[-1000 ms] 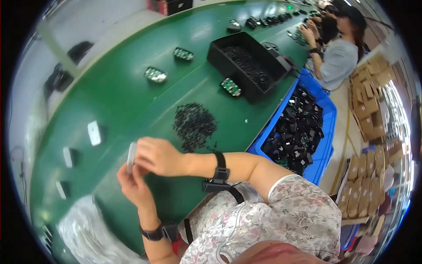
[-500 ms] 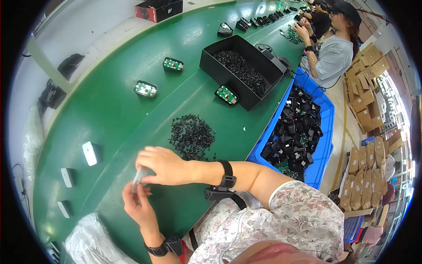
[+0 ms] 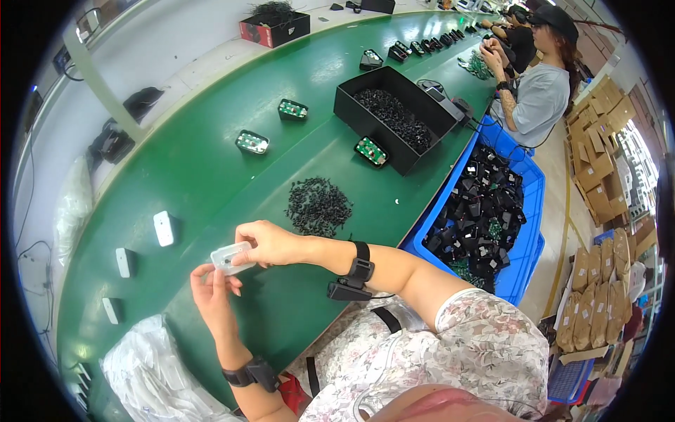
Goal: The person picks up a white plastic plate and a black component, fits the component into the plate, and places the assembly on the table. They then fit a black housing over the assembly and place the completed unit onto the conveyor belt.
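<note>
A pale, translucent plastic cover (image 3: 230, 257) is held up over the green table. My right hand (image 3: 266, 243) pinches its right end between thumb and fingers. At the cover's lower left corner, my left hand (image 3: 216, 292) has its thumb and index finger closed on the edge. Just beyond my right hand lies a loose pile of small black parts (image 3: 318, 206). To the left, white-topped units stand in a row, the nearest to my hands being a white-faced unit (image 3: 164, 228).
Black housings with green circuit boards (image 3: 252, 142) sit farther back. A black bin (image 3: 383, 116) holds more small black parts. At the table's right edge stands a blue crate (image 3: 532, 204) full of black housings. A plastic bag (image 3: 151, 366) lies at lower left. A co-worker (image 3: 538, 91) sits far right.
The cover has turned from nearly edge-on to showing its broad face. Both hands still hold it. My view has shifted, so the table's contents appear farther right.
</note>
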The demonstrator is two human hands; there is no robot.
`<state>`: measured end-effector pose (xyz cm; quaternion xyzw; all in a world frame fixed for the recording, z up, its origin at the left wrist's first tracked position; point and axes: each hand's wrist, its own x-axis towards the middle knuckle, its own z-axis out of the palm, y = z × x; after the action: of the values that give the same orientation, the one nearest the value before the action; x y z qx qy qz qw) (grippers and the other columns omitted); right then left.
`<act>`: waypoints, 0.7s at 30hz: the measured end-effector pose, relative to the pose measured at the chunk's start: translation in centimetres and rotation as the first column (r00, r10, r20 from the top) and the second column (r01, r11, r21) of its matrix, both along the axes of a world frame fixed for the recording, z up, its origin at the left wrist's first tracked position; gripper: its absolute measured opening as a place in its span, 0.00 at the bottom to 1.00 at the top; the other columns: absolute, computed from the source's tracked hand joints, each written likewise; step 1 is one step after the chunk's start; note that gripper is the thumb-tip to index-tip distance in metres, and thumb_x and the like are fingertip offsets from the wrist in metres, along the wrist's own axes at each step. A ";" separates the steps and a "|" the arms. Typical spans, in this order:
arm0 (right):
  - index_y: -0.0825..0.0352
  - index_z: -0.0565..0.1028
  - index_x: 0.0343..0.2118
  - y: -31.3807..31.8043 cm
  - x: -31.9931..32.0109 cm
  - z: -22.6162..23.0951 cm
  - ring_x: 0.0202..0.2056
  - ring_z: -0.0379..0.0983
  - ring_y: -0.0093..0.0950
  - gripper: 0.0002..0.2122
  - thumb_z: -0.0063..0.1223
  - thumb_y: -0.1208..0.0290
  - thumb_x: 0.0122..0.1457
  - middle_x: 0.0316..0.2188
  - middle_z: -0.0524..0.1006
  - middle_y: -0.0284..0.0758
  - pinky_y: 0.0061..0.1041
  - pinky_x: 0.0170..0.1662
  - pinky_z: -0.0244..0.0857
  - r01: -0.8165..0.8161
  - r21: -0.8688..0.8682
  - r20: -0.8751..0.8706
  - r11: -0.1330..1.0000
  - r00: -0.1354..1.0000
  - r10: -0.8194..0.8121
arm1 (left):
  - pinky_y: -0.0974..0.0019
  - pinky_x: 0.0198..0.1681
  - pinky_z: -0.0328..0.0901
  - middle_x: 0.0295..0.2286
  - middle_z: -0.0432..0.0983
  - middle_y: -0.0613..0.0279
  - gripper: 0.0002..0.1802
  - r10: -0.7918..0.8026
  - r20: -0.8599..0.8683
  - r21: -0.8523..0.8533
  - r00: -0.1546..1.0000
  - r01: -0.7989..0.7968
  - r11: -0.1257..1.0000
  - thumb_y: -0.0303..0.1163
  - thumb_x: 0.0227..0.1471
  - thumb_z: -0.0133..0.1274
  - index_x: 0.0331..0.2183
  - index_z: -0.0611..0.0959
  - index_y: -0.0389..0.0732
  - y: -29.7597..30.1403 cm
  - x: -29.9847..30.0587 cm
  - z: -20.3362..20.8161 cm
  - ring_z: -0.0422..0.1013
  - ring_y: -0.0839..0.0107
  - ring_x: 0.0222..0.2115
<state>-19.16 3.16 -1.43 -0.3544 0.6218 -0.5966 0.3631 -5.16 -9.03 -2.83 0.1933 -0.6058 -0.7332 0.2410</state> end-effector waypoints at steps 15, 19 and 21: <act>0.64 0.75 0.38 -6.1 -17.8 1.1 0.40 0.72 0.36 0.26 0.49 0.42 0.52 0.37 0.74 0.39 0.34 0.42 0.66 0.713 0.013 -0.979 0.701 0.152 -0.136 | 0.62 0.34 0.64 0.31 0.70 0.54 0.10 0.409 0.131 -0.777 0.903 -0.163 0.608 0.33 0.51 0.52 0.35 0.77 0.37 -1.2 -0.2 -1.8 0.69 0.58 0.32; 0.65 0.76 0.38 -8.3 -17.6 2.3 0.38 0.74 0.38 0.28 0.53 0.42 0.47 0.36 0.77 0.40 0.35 0.41 0.68 0.591 0.532 -0.846 0.606 0.360 0.393 | 0.58 0.33 0.64 0.33 0.66 0.53 0.28 0.459 0.220 -0.926 0.861 0.036 0.376 0.40 0.40 0.62 0.42 0.71 0.36 0.3 0.6 -0.8 0.66 0.55 0.33; 0.65 0.76 0.37 -8.2 -17.6 2.2 0.37 0.75 0.38 0.26 0.55 0.44 0.46 0.35 0.78 0.40 0.34 0.41 0.68 0.539 0.541 -0.841 0.646 0.317 0.440 | 0.58 0.34 0.64 0.32 0.66 0.53 0.34 0.418 0.310 -0.902 0.854 0.125 0.413 0.40 0.35 0.65 0.43 0.69 0.35 1.0 0.9 -0.6 0.65 0.55 0.34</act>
<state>-36.72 -5.03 0.77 -0.4199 0.9065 0.0401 0.0167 -4.25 -8.05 -3.41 0.2676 -0.9206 -0.1926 0.2093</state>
